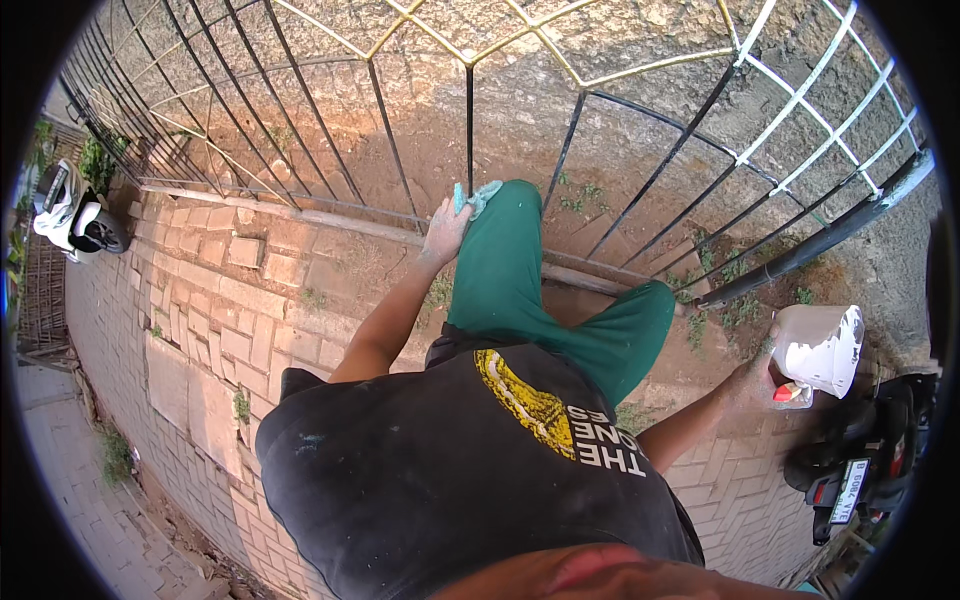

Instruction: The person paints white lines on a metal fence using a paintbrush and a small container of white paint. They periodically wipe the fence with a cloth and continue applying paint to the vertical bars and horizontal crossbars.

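My left hand (448, 231) is closed on a pale teal, paint-stained cloth (480, 198) beside my raised knee, close to the foot of the metal bar fence (470, 127). Out to the right, my right hand (757, 379) holds a white paint-smeared plastic tub (817, 349) with a smaller clear container (796, 397) below it, where something red and cream shows. The fence's vertical bars are black. Its upper lattice is gold-coloured in the middle and white at the right. A thick dark post (810, 247), partly whitish at its top, stands near the tub.
A low concrete edge (360, 225) runs under the fence, with soil, weeds and a rough wall (637, 60) behind it. Brick paving (225, 300) has a loose brick (246, 252) on it. A white motorcycle (79, 214) stands at far left, a dark one (862, 450) at lower right.
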